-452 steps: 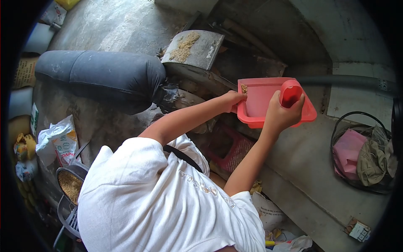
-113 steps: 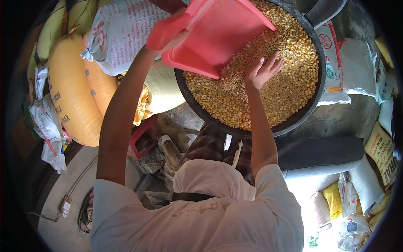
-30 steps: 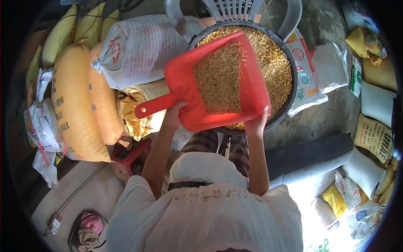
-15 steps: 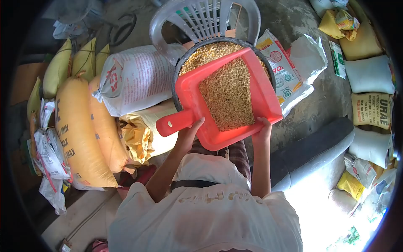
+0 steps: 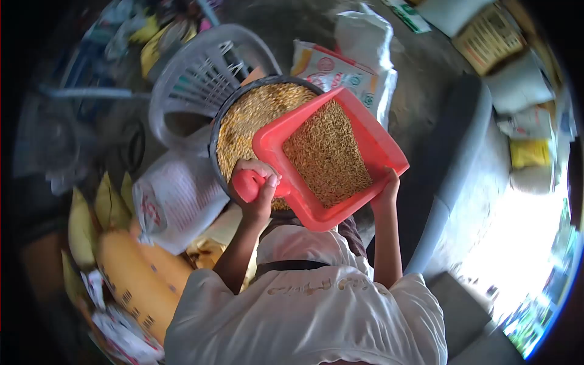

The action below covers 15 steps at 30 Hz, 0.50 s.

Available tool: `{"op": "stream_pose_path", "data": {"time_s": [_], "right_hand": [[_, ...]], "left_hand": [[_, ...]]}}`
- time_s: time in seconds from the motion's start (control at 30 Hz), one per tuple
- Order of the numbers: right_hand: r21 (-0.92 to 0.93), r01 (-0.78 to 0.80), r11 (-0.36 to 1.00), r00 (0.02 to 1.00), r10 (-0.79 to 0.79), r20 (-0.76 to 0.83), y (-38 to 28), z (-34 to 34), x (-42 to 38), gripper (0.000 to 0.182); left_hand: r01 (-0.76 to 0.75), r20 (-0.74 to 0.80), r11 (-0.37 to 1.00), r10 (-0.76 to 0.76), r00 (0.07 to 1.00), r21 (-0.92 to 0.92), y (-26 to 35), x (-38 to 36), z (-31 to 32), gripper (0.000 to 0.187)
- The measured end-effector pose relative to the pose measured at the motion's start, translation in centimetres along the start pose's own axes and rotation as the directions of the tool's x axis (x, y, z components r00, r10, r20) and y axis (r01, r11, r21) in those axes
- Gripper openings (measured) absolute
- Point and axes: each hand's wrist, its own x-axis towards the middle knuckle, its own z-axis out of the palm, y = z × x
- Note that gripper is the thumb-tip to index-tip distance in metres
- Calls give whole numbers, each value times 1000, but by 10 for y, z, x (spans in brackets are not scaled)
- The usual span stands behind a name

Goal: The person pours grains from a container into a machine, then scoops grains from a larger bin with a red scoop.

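Observation:
A red dustpan (image 5: 378, 143) is held up in front of my body, with a layer of brownish, husk-like grain (image 5: 325, 155) spread inside it. My left hand (image 5: 258, 182) is wrapped around its handle. At the pan's right corner, my right hand (image 5: 386, 187) grips the rim. Beneath and behind the pan stands a round, dark-rimmed tub (image 5: 214, 146) of yellow corn kernels (image 5: 261, 112). The pan covers the tub's right part.
Beyond the tub is a grey plastic chair (image 5: 213, 61). Filled sacks (image 5: 176, 201) crowd the left, including large orange ones (image 5: 140, 274). A printed bag (image 5: 340, 70) lies behind the pan. On the right are a long dark padded object (image 5: 456, 140) and more sacks (image 5: 490, 39).
My left hand has moved from the pan's near edge onto its handle. The view has turned, and the pan now sits further right over the tub, exposing more corn. My right hand keeps its corner.

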Motion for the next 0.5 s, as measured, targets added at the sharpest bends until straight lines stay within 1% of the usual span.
{"op": "stream_pose_path", "data": {"time_s": [0.07,0.1,0.17,0.2,0.27,0.3,0.33,0.4,0.47,0.5], "right_hand": [[40,41,998,999,-42,14,-4,-10,-17,35],[84,92,992,996,-93,10,-3,-17,-27,38],[144,170,975,985,-167,-35,2,-18,-51,40],[179,213,961,977,-206,-58,5,-20,-64,42],[228,277,934,959,-254,-126,16,-31,-87,43],[256,311,915,947,-276,-164,21,-36,-95,44],[273,349,896,932,-301,-204,24,-39,-105,44],[306,440,845,893,-373,-252,33,-45,-126,46],[329,515,792,848,-415,-329,31,-69,-160,47],[371,524,767,843,-405,-353,29,-77,-176,47]], "left_hand": [[62,0,992,-62,998,-114,0,8,11,18],[80,44,988,-74,996,-130,2,7,15,18],[75,122,992,-62,991,-103,5,6,22,18],[90,165,989,-70,984,-117,6,6,25,18],[95,253,993,-74,965,-72,11,1,36,18],[183,267,978,-151,952,-100,14,1,43,17],[205,317,972,-161,935,-111,13,1,48,17],[202,382,976,-158,911,-77,10,-1,54,17],[237,486,965,-155,860,-113,33,-27,79,16],[245,530,966,-169,831,-76,39,-37,87,16]]}}
